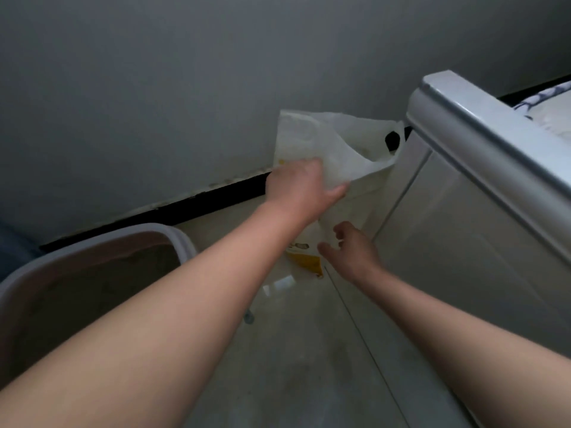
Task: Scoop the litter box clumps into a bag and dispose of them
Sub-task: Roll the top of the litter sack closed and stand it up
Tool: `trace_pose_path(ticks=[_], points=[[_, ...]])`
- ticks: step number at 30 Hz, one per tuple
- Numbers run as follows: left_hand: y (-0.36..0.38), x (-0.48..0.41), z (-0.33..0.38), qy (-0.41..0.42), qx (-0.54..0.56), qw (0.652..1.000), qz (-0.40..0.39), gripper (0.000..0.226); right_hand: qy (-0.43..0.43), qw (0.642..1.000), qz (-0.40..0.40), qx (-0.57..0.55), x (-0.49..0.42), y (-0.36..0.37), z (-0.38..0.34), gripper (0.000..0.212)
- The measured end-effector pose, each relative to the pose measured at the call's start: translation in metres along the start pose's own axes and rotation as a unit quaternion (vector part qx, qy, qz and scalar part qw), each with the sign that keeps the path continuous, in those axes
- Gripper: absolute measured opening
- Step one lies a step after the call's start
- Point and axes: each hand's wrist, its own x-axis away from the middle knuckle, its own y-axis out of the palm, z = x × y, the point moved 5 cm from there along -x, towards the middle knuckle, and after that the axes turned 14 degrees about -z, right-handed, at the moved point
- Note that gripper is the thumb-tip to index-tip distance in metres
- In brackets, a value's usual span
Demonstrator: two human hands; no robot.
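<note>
The left hand is the farther one, just above the middle of the frame, and pinches the near side of a white plastic bag between thumb and fingers. The right hand sits lower and nearer, its fingers loosely curled around nothing, just beside the bag's yellow-printed bottom; whether it touches the film cannot be told. The bag's long axis runs from that bottom at centre frame up and slightly right to its handle cut-out, and it stands between the grey wall and a white furniture panel. The litter box lies at lower left under the left forearm, so the bag probably has to be brought leftward and toward the camera, mouth held apart.
</note>
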Motion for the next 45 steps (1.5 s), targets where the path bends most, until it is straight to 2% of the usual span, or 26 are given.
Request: trace_pose_path(ticks=[5,8,11,13,19,23,25,26,29,32,34,35,36,37,39,40,43,45], points=[[0.001,-0.013,0.004,-0.008,-0.005,0.999,-0.038,0.038,-0.011,1.0,-0.014,-0.01,0.002,0.003,-0.006,0.059],[0.006,-0.002,-0.011,-0.035,0.092,0.994,-0.039,0.038,-0.036,0.999,-0.024,0.032,0.009,0.008,-0.007,0.053],[0.016,0.015,-0.027,-0.069,0.276,0.957,-0.049,0.043,-0.033,0.996,-0.055,0.055,0.016,0.013,-0.002,0.058],[0.016,0.029,-0.033,-0.084,0.349,0.933,-0.041,0.044,-0.022,0.995,-0.071,0.064,0.022,0.016,0.0,0.064],[0.007,0.061,-0.041,-0.11,0.514,0.85,-0.026,0.042,0.044,0.996,-0.076,0.029,0.041,0.024,-0.001,0.073],[0.002,0.075,-0.032,-0.079,0.535,0.84,-0.037,0.043,0.081,0.992,-0.096,-0.008,0.053,0.057,0.006,0.075],[0.007,0.083,-0.028,-0.059,0.52,0.85,-0.057,0.046,0.079,0.991,-0.096,-0.039,0.055,0.076,0.013,0.072],[0.011,0.087,-0.029,-0.05,0.497,0.864,-0.066,0.049,0.079,0.991,-0.093,-0.052,0.059,0.084,0.017,0.063],[0.02,0.101,-0.031,0.02,0.37,0.923,-0.101,0.054,0.087,0.99,-0.055,-0.092,0.071,0.109,0.039,0.04],[0.022,0.114,-0.029,0.087,0.27,0.951,-0.123,0.05,0.101,0.988,-0.031,-0.116,0.079,0.128,0.061,0.033],[0.017,0.119,-0.031,0.109,0.177,0.974,-0.085,0.043,0.112,0.985,-0.05,-0.121,0.077,0.137,0.068,0.037],[0.013,0.122,-0.031,0.129,0.118,0.984,-0.042,0.036,0.117,0.983,-0.065,-0.127,0.074,0.141,0.071,0.04],[0.007,0.126,-0.03,0.156,0.076,0.985,0.009,0.031,0.127,0.98,-0.08,-0.134,0.074,0.144,0.072,0.043],[0.004,0.13,-0.027,0.187,0.049,0.98,0.053,0.037,0.132,0.978,-0.084,-0.14,0.072,0.147,0.075,0.045],[0.002,0.137,-0.014,0.271,0.02,0.956,0.111,0.051,0.139,0.976,-0.078,-0.145,0.069,0.151,0.078,0.045],[0.005,0.142,-0.004,0.325,-0.004,0.937,0.127,0.048,0.141,0.977,-0.071,-0.142,0.069,0.15,0.079,0.045],[0.022,0.152,0.015,0.43,-0.079,0.894,0.099,0.032,0.146,0.979,-0.074,-0.121,0.063,0.152,0.081,0.047],[0.038,0.15,0.011,0.425,-0.125,0.896,0.037,0.038,0.156,0.978,-0.1,-0.098,0.059,0.151,0.081,0.05]])
